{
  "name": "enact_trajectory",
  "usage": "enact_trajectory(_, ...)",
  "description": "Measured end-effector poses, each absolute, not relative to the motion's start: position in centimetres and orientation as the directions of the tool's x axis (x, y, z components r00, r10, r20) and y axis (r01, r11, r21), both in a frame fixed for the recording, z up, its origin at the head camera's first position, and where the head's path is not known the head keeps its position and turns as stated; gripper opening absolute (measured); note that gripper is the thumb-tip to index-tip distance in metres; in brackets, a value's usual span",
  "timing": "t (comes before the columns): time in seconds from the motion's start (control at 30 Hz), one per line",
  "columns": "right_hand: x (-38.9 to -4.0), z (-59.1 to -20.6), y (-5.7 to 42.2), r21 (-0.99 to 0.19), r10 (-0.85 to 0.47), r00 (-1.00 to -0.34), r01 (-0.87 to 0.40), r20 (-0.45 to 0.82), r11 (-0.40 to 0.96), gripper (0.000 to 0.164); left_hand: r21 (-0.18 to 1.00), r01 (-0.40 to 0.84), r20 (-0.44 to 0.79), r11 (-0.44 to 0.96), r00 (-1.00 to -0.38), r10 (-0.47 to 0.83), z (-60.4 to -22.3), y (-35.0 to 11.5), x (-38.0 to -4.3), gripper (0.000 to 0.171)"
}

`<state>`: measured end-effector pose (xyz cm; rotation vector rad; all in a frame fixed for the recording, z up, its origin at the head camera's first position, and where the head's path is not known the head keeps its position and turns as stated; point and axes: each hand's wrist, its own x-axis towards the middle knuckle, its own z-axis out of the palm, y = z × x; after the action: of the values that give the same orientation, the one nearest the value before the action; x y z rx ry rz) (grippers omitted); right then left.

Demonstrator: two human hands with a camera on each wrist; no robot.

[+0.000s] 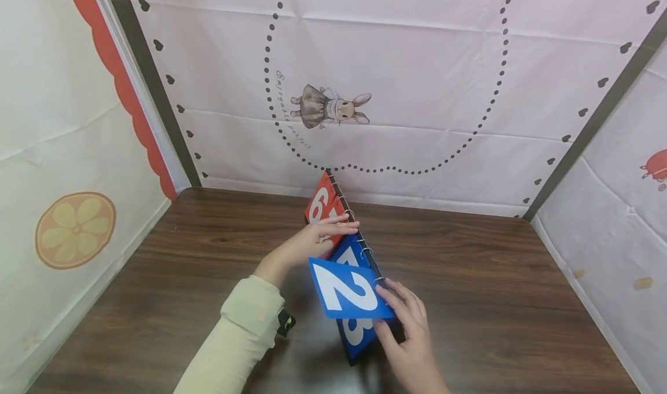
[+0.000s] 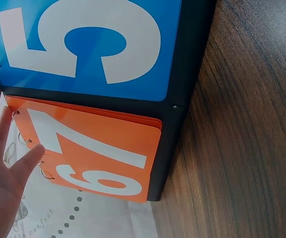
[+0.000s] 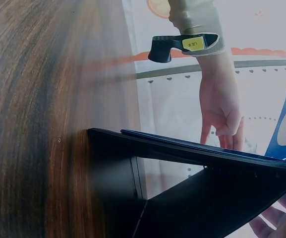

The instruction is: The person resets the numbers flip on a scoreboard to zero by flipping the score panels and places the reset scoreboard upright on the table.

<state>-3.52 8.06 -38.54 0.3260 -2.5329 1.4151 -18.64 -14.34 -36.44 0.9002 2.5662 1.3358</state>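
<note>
A black tent-shaped flip scoreboard (image 2: 192,54) stands on the table, its ring-bound number cards facing left. Red cards (image 1: 319,205) hang at its far end. In the left wrist view a blue card (image 2: 123,39) shows 5, beside a red one (image 2: 93,136) that looks like 7. My left hand (image 1: 307,243) touches the top edge near the red cards, fingers extended, thumb at the front. At the near end, my right hand (image 1: 409,333) pinches a blue card (image 1: 350,292) marked 2, raised away from the board. Beneath it another blue digit is partly covered.
The brown wooden table (image 1: 495,301) extends on both sides of the scoreboard. A pale printed cloth (image 1: 406,92) with a rabbit drawing rises behind, and cloth walls flank the table. A black wrist device (image 1: 286,323) is strapped at the left sleeve.
</note>
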Motion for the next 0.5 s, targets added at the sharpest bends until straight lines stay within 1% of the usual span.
enact_trajectory(0.2,-3.59,-38.60,8.09,-0.808,-0.088,-0.957,-0.280,0.276,0.517,0.046,0.771,0.446,0.161,0.454,-0.827,0.539,-36.30,-14.26,-18.47,0.048)
enact_trajectory(0.27,-3.59,-38.58,8.19,-0.819,-0.092,-0.961,-0.271,0.261,0.506,0.046,0.773,0.432,0.150,0.464,-0.836,0.529,-36.28,-14.27,-18.37,0.048)
enact_trajectory(0.37,-3.60,-38.58,8.28,-0.834,-0.101,-0.965,-0.261,0.243,0.487,0.040,0.783,0.392,0.119,0.483,-0.856,0.502,-36.28,-14.25,-18.29,0.047)
enact_trajectory(0.5,-3.69,-38.61,8.26,-0.840,-0.100,-0.961,-0.274,0.258,0.469,0.029,0.794,0.363,0.100,0.487,-0.868,0.486,-36.26,-14.19,-18.26,0.047)
